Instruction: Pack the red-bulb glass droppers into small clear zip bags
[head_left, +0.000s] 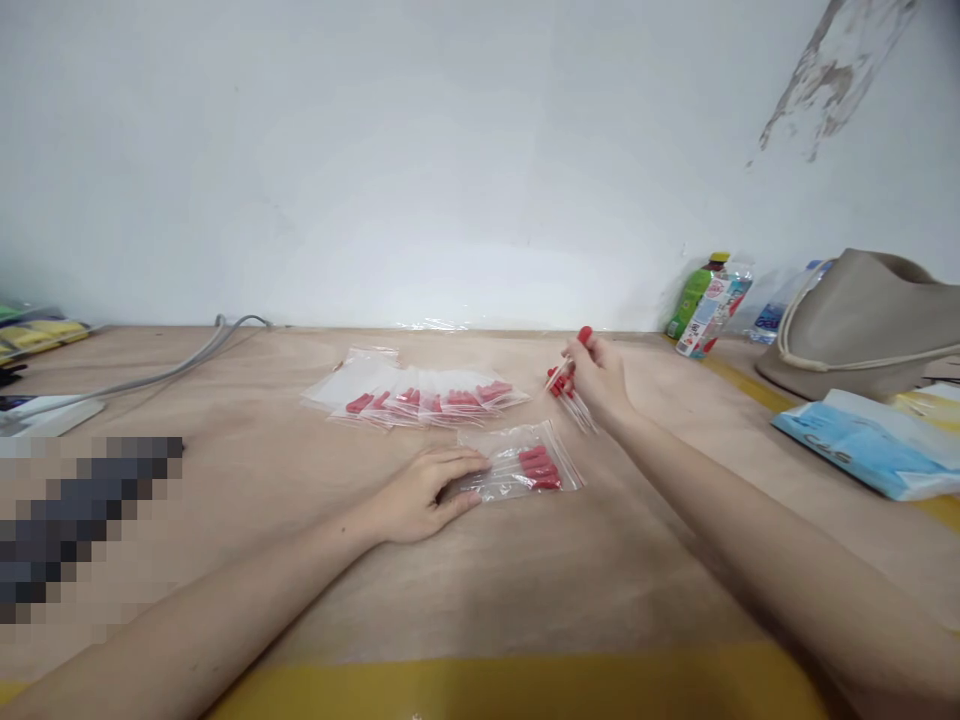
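Observation:
A clear zip bag [502, 465] lies on the table with several red-handled thin rods [538, 468] inside. My left hand [431, 490] is at its left end, fingers and thumb closed about the edge of the plastic. Farther right, my right hand [600, 375] pinches a red-handled thin rod [585, 336], its red end sticking up above the fingers. Right below that hand, a small bunch of similar red-handled rods [574, 403] rests on the table, partly hidden by the fingers. A fanned row of filled small bags [427, 392] lies behind my left hand.
On the right stand a green-labelled bottle [691, 300], a clear bottle with a printed label [716, 315] and a grey-beige bag [855, 320]. A blue tissue pack [862, 445] lies nearer. At left are a grey cable [180, 368] and a pixelated dark object [82, 520].

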